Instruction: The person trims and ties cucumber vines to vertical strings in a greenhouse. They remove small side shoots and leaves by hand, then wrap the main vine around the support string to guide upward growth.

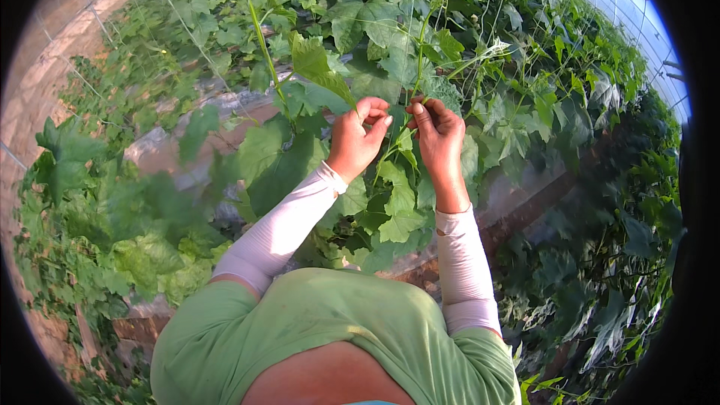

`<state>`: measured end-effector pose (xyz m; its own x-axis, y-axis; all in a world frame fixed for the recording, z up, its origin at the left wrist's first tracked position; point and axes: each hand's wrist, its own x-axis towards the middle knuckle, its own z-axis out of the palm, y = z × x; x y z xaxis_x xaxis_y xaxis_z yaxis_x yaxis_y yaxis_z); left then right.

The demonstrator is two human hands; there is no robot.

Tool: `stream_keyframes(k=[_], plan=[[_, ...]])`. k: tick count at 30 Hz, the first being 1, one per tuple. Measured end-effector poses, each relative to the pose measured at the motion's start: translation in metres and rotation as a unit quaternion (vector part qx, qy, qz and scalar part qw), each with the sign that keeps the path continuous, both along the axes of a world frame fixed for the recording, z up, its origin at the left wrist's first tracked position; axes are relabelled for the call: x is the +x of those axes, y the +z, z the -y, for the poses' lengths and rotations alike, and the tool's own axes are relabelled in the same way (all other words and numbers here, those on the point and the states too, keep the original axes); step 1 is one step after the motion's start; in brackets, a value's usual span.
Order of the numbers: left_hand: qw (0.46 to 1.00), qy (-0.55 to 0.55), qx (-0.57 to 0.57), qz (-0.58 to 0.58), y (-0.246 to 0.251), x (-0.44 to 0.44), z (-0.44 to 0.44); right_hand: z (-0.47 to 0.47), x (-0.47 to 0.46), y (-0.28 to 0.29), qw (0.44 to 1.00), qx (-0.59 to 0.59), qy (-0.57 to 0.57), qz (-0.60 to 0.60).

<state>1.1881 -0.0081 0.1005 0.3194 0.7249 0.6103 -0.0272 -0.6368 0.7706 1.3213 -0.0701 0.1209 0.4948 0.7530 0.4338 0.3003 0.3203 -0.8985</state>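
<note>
A green climbing vine stem (420,62) runs upward in front of me, beside a thin vertical string (412,5). My right hand (439,129) has its thumb and fingers closed on this stem. Close by on the left, my left hand (360,135) is raised with thumb and fingertips curled near each other; whether something thin lies between them cannot be told. A folded green leaf (320,67) reaches down to the left fingers from a thicker stem (261,39). Broad lobed leaves (399,197) hang below and between my hands.
Dense vines on strings surround me, with darker foliage (607,236) at the right. Pale ground sheeting (152,143) shows between the plants at the left. A bare soil path (39,79) curves along the far left, and a greenhouse frame (669,76) arches at the upper right.
</note>
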Motion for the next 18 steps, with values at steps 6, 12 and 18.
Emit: stream_keyframes(k=[6,12,18], plan=[[0.959,-0.221,-0.171,0.047,0.071,0.006,-0.002,0.004,-0.017,0.012,0.995,0.050,0.039,0.079],[0.954,-0.260,-0.146,0.001,0.071,-0.001,-0.014,0.011,-0.020,0.023,0.995,0.026,0.049,0.082],[0.944,-0.291,-0.152,-0.030,0.071,-0.014,-0.022,0.012,-0.019,0.023,0.995,0.013,0.051,0.087]])
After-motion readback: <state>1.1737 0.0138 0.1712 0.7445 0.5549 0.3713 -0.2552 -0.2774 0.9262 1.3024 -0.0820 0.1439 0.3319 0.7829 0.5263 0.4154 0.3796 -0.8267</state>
